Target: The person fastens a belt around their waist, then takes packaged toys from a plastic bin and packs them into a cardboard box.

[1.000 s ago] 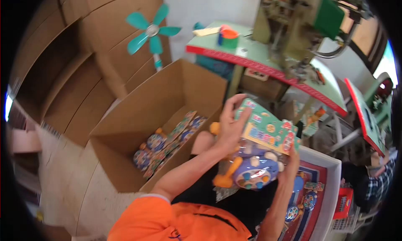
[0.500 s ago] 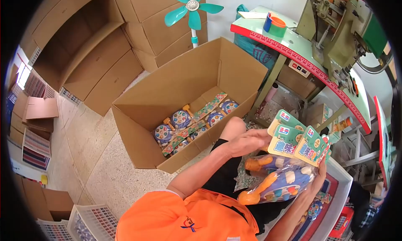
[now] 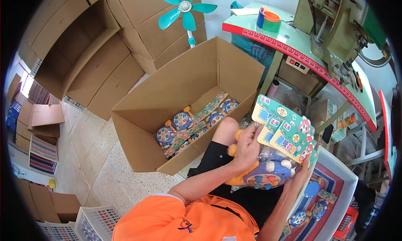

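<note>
Grip, left hand (image 3: 248, 149): closed on bagged toys (image 3: 268, 173), beside their header cards (image 3: 294, 141). Grip, right hand (image 3: 302, 174): holding their far side. Location: right of the open carton (image 3: 167, 88), outside it. Change: front toy's face shows fuller than half a second ago; packs remain in hand.

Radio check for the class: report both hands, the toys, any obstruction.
Left hand gripping bagged toys near their green header cards; right hand holding their other side. Toys over lap. Bare knee between them and open carton.
</note>
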The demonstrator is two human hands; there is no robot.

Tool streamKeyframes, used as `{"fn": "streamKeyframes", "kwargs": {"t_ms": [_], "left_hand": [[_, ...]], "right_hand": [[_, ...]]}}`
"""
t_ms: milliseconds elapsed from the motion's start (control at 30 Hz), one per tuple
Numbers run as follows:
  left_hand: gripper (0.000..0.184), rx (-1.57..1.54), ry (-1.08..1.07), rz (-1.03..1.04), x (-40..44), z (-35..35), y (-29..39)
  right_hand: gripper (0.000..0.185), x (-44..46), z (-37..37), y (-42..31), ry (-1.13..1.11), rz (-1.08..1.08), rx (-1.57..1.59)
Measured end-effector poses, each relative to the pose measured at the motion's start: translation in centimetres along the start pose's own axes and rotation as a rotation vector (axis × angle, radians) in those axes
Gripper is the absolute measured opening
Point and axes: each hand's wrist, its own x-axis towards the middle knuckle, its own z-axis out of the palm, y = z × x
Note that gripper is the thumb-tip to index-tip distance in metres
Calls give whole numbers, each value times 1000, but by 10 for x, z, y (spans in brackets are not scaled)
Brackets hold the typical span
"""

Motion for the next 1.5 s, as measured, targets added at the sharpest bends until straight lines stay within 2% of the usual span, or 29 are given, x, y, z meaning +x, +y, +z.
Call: {"fn": "streamKeyframes", "kwargs": {"t_ms": [100,167,233,300,367,400,467,500,600,667,733,800,833,900,933,1033,1067,1167,1267,1333,1433,1500], "left_hand": [[23,22,94,97,23,-1,13],[24,271,233,240,54,-26,27],[26,46,337,244,92,-38,68],[27,120,298,373,146,-88,77],[29,333,216,397,186,-135,89],[29,330,219,385,208,-159,88],[28,688,83,312,246,-207,74],[28,686,86,306,259,-224,61],[22,1263,-162,73,292,-277,11],[24,1453,-285,100,305,-301,-42],[23,1600,-519,-121,313,-315,-90],[26,1618,-749,-215,317,-325,-132],[26,1614,-742,-223,319,-337,-166],[33,1770,-985,-220,324,-361,-232],[33,1766,-985,-223,329,-363,-242],[51,1874,-1105,-476,340,-369,-264],[51,1870,-1107,-482,335,-373,-270],[73,2097,-777,-574,298,-401,-289],[81,2001,-685,-669,283,-431,-312],[86,1949,-640,-724,271,-440,-330],[84,2172,-588,-423,270,-436,-345],[83,2137,-601,-497,269,-446,-349]], "right_hand": [[44,8,2,0,18,-8,0],[44,17,0,-6,59,-44,-10],[44,29,3,-18,52,-65,-33],[43,46,7,-31,39,-126,-67],[44,66,8,-32,47,-121,-100],[44,76,9,-30,53,-122,-124],[44,96,12,-21,59,-112,-158],[44,107,14,-15,46,-92,-171],[45,133,14,8,12,-39,-210],[46,153,7,31,31,-32,-256],[46,170,3,42,35,-31,-293],[45,177,5,54,66,6,-322],[45,181,7,62,79,27,-334],[47,188,11,72,82,65,-355],[49,191,13,74,92,93,-368],[51,196,28,84,85,120,-387],[52,196,33,86,72,119,-391],[53,202,28,89,83,137,-398],[54,210,19,92,131,153,-407],[48,212,18,94,134,137,-422],[45,214,23,97,156,119,-424],[44,212,26,98,185,107,-432]]}}
